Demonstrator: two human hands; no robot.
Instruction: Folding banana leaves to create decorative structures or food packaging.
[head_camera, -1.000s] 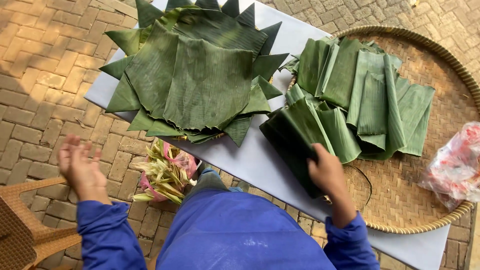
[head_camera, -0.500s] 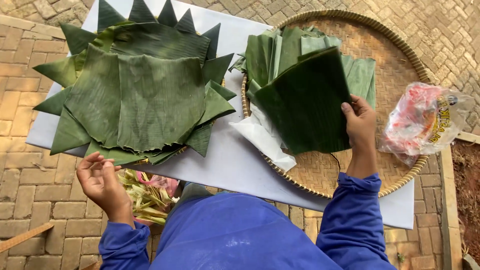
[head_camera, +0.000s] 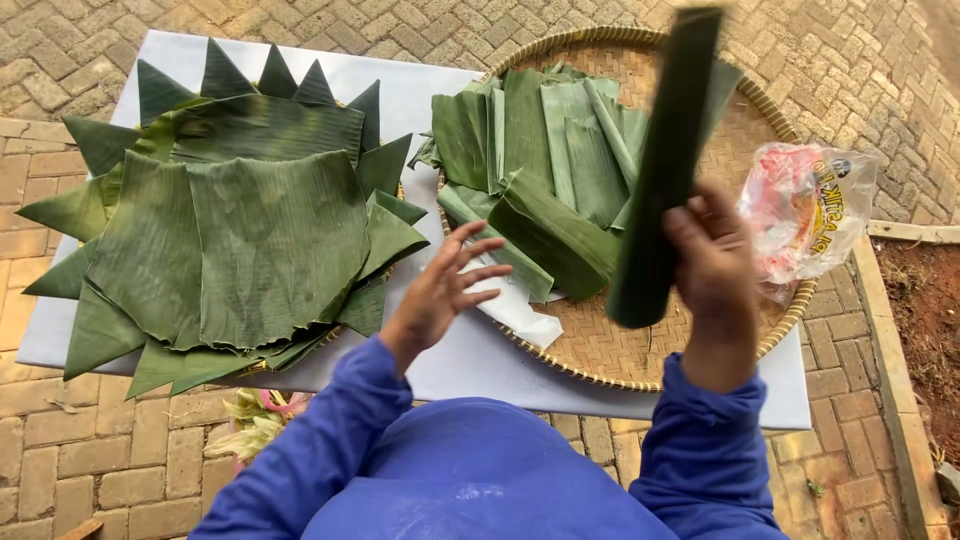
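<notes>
Since half a second ago, the right hand (head_camera: 712, 262) is lifting a folded leaf (head_camera: 665, 170) upright above the tray (head_camera: 640, 355), gripping its lower end, while the left hand (head_camera: 440, 290) is coming over, fingers spread wide and holding nothing. Its upper end is blurring, so the fold is probably loose. The left hand is best placed to take the free end so the leaf is opening without tearing. At the tray's right rim a clear bag (head_camera: 805, 210) with red and yellow print is lying; its contents look pinkish.
</notes>
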